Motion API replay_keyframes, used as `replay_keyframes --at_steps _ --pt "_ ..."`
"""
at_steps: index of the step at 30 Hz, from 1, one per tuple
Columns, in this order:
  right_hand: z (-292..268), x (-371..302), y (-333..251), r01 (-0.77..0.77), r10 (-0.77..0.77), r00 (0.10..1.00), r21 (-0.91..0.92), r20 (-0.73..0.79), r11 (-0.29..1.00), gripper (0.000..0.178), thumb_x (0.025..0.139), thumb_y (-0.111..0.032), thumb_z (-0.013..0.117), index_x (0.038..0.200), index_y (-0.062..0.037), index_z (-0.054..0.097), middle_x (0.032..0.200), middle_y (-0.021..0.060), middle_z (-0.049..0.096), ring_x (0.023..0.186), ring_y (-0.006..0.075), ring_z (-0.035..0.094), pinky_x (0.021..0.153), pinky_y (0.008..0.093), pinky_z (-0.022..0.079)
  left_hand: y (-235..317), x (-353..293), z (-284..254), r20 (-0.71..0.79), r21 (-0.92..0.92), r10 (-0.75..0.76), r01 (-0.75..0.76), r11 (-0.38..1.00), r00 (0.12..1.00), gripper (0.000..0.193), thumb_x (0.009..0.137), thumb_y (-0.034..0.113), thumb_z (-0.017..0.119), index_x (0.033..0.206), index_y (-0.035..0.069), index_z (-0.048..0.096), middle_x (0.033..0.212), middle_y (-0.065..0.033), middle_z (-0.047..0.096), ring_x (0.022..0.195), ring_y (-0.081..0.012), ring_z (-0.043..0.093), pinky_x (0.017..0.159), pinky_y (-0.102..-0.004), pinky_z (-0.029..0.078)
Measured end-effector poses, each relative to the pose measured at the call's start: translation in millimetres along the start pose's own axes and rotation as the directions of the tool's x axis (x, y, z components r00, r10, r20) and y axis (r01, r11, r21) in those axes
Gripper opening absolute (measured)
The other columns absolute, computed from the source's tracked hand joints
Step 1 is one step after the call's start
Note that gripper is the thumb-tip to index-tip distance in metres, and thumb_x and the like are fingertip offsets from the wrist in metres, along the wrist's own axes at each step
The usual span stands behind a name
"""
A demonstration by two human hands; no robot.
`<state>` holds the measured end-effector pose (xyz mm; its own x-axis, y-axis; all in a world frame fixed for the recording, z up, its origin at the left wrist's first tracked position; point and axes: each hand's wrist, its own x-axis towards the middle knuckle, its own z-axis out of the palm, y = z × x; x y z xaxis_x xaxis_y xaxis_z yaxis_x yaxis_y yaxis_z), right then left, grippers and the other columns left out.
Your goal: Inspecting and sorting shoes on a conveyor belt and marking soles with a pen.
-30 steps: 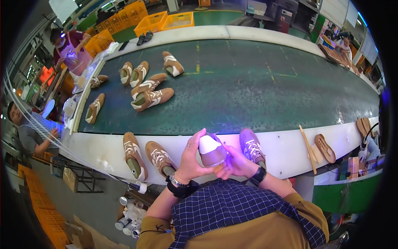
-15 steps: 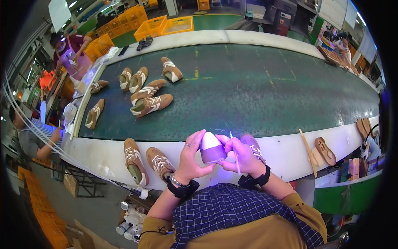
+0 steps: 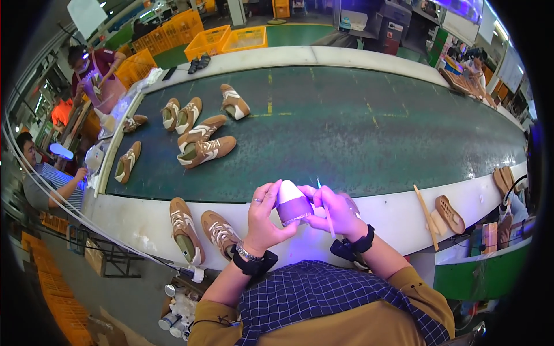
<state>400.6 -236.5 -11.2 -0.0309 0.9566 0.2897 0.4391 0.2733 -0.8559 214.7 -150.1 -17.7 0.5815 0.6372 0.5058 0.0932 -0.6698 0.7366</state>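
Under violet light, my left hand (image 3: 262, 222) grips a brown shoe (image 3: 294, 206), fingers along one side and thumb beneath. One end of the shoe faces me, with a white rounded part upward. My right hand (image 3: 337, 214) pinches a thin pale pen-like stick (image 3: 330, 224), its bluish tip pointing up, and its fingers also touch the shoe's right side. Left of my hands, two brown lace-up sneakers, one (image 3: 186, 232) farther left and one (image 3: 220, 228) nearer my wrist, rest on the white ledge (image 3: 141, 222). Another shoe (image 3: 351, 203) is mostly hidden behind my right hand.
Several brown sneakers (image 3: 208, 151) lie on the green conveyor belt (image 3: 323, 132), left of centre. Rightward on the ledge are a wooden stick (image 3: 426, 216) and a brown sole (image 3: 449, 214). Co-workers stand at the left, one in a striped garment (image 3: 57, 181). Yellow crates (image 3: 245, 38) stand beyond the belt.
The whole view has shifted slightly. The shoe and both hands stay together, with the shoe tilted a little differently. At the left, the co-worker in stripes has lifted their head.
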Motion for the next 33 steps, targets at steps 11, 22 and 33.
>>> replay_keyframes --at_steps 11,22,33 --pt "17.7 4.6 47.4 -0.271 0.200 0.961 0.776 0.189 0.570 0.039 0.079 -0.027 0.072 0.094 -0.0102 0.040 0.129 0.0208 0.048 0.120 0.0237 0.045 0.102 0.0383 0.036 -14.3 -17.4 -7.5 -0.007 0.165 0.026 -0.025 0.986 1.000 0.083 0.048 0.033 0.088 0.118 0.007 0.052 0.099 -0.0066 0.056 0.096 -0.0257 0.049 0.085 -0.0393 0.038" --pt "50.5 8.6 53.2 -0.266 0.246 0.961 0.670 0.127 0.693 0.031 0.082 -0.020 0.067 0.104 -0.0073 0.049 0.107 0.0043 0.057 0.100 0.0114 0.051 0.086 0.0277 0.043 -33.1 -44.3 -16.4 0.164 -0.507 -0.066 0.142 0.850 0.984 0.079 0.060 0.016 0.084 0.131 0.009 0.049 0.134 -0.0107 0.048 0.127 -0.0234 0.040 0.107 -0.0403 0.030" --pt "53.6 34.2 -24.5 -0.333 0.317 0.938 0.609 0.138 0.720 0.017 0.083 -0.017 0.060 0.091 -0.0053 0.052 0.092 0.0065 0.058 0.087 0.0127 0.055 0.074 0.0292 0.047 -25.8 -56.5 -21.0 0.012 -0.350 -0.032 0.034 0.936 0.999 0.078 0.058 0.018 0.081 0.129 0.008 0.049 0.124 -0.0110 0.053 0.119 -0.0269 0.047 0.103 -0.0383 0.035"
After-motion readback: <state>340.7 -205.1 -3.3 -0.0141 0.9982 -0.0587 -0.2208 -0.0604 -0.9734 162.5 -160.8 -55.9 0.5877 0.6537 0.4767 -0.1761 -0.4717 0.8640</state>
